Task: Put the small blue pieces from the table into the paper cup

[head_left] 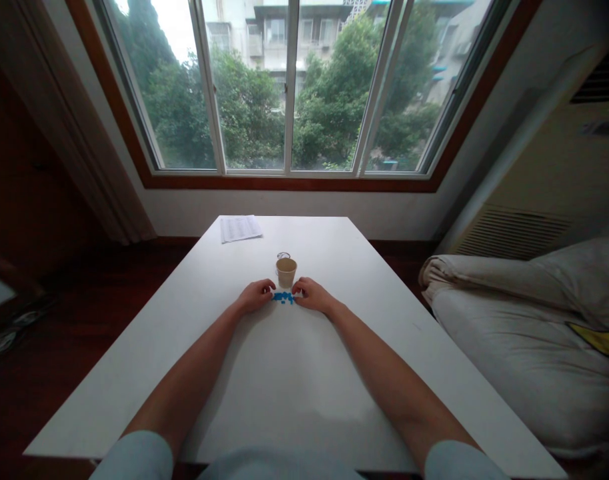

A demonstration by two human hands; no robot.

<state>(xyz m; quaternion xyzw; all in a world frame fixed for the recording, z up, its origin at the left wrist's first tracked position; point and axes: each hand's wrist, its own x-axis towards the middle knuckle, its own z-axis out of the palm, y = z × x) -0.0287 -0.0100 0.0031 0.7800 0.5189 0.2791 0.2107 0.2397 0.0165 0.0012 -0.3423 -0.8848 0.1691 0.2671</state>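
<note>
A small heap of bright blue pieces [283, 297], too small to make out in detail, lies on the white table [284, 373]. My left hand [256, 295] rests at the left end of the heap, its fingers bent and the thumb a little apart from them. From the other side my right hand [312, 295] reaches the heap's right end, also with curled, parted fingers; its thumb tip is close to the pieces. I can see nothing held in either hand. Just beyond the pieces, between both hands, stands an upright light-brown paper cup [286, 272].
Behind the cup is a small thin ring-like item [283, 255]. Printed sheets of paper [240, 229] lie at the table's far left corner. A covered sofa or bed [514, 333] stands to the right. A curtain [99, 167] hangs at left, and a window [289, 100] is ahead.
</note>
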